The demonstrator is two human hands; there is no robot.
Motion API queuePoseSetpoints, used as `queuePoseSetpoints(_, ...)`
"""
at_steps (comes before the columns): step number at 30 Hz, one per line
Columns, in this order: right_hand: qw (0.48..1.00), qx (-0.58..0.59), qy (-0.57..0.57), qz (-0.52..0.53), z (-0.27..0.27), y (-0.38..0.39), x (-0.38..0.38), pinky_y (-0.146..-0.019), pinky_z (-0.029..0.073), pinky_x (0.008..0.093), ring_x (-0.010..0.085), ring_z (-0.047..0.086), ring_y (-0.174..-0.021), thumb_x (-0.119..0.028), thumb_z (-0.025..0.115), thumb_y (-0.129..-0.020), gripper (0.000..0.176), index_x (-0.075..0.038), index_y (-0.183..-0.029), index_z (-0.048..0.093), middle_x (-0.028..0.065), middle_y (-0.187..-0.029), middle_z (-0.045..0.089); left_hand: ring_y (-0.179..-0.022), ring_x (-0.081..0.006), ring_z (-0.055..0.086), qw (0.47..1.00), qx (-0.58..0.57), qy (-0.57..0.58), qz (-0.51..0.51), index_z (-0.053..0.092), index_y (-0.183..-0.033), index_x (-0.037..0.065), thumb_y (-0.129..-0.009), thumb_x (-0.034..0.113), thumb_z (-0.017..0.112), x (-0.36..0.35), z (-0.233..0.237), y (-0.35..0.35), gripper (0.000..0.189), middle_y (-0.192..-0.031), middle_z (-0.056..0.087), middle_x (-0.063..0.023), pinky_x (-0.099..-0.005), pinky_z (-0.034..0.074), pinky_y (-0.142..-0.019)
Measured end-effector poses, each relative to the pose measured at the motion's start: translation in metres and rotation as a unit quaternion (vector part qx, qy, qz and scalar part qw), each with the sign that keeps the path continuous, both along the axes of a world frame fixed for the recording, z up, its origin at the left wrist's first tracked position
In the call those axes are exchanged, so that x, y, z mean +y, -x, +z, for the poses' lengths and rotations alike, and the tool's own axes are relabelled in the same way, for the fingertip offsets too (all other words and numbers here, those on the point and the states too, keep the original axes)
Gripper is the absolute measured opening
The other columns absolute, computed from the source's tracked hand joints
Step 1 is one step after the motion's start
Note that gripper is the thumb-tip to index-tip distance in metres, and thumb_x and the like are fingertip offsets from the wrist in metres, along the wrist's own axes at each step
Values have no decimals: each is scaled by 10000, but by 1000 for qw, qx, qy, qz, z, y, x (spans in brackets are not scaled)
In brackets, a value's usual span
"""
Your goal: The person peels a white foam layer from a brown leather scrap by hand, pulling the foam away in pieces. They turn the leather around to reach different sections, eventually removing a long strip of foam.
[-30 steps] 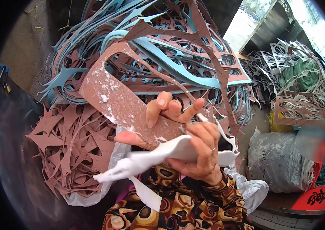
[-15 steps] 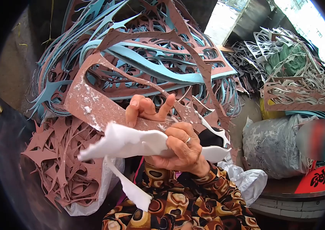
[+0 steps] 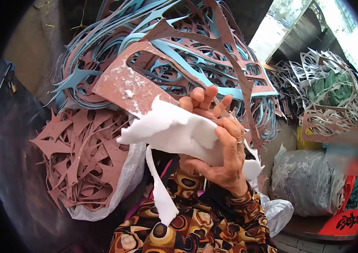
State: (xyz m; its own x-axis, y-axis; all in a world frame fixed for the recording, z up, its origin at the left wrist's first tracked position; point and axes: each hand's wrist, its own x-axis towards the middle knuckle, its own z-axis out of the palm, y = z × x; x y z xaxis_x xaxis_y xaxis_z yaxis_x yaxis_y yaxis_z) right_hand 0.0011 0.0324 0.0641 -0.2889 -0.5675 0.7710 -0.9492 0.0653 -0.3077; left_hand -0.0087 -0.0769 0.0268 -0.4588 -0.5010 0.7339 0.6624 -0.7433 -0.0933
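My right hand (image 3: 229,158), with a ring on one finger, grips the right part of a torn white foam sheet (image 3: 174,130). Behind that sheet is my left hand (image 3: 206,103); its fingers show above the edge, apart and slightly bent, while its palm and thumb are hidden. A narrow white strip (image 3: 161,196) hangs below the foam, over my patterned clothing. More white foam (image 3: 253,168) sticks out right of my right hand. Just beyond my hands rises a reddish-brown cut-out sheet (image 3: 115,86), dotted with white crumbs and pierced by large openings.
A big heap of blue and brown cut-out scraps (image 3: 179,55) lies ahead. At left stands a white sack (image 3: 134,168) of brown scraps. On the right are a grey wrapped bundle (image 3: 301,181), pale scraps (image 3: 339,111) and a red sign (image 3: 348,221) with black writing.
The white foam has turned and now covers more of the brown sheet's lower edge. My right hand has tilted more upright, and my left fingers have straightened somewhat. The whole view has shifted.
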Motion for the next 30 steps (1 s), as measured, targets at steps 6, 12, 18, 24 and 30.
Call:
queuePoseSetpoints(6,997,-5,56,55,-4,-8,-13,-722,374,364,267,571,-778,-73,697,-659,213,-11,-811,562,110,-874,603,-1267,-184,379,998,32,1,-50,545,-817,116,-906,218,528,-9,-6,0,136,-1139,488,-26,-652,182,-1057)
queuePoseSetpoints(12,992,-41,37,113,-9,-1,-7,-694,411,371,279,576,-698,-10,626,-641,149,-3,-769,551,137,-815,606,-1216,-136,429,998,-16,-36,-48,513,-1017,49,-941,206,444,0,-15,-1,187,-1100,496,-13,-635,294,-1022)
queuePoseSetpoints(18,931,-296,186,103,-25,-9,1,-764,428,269,130,513,-793,49,611,-764,136,-5,-784,488,87,-846,554,-1086,-260,478,979,-46,-193,-51,511,-1054,-22,-765,552,618,23,12,-17,651,-1062,484,-113,-639,252,-1035)
queuePoseSetpoints(24,864,-404,298,44,-32,-12,4,-723,409,226,106,479,-742,28,584,-793,104,-12,-813,490,75,-884,524,-1044,-232,477,978,-41,-189,-77,535,-1046,-59,-651,741,574,24,8,-14,893,-1037,493,-118,-628,286,-1017)
queuePoseSetpoints(30,785,-499,356,91,-30,-7,10,-810,430,278,112,530,-844,-9,576,-823,80,-26,-836,499,81,-944,576,-1050,-232,516,978,-39,-186,-89,495,-756,44,-589,643,721,24,12,-13,661,-1009,533,-103,-591,308,-1021)
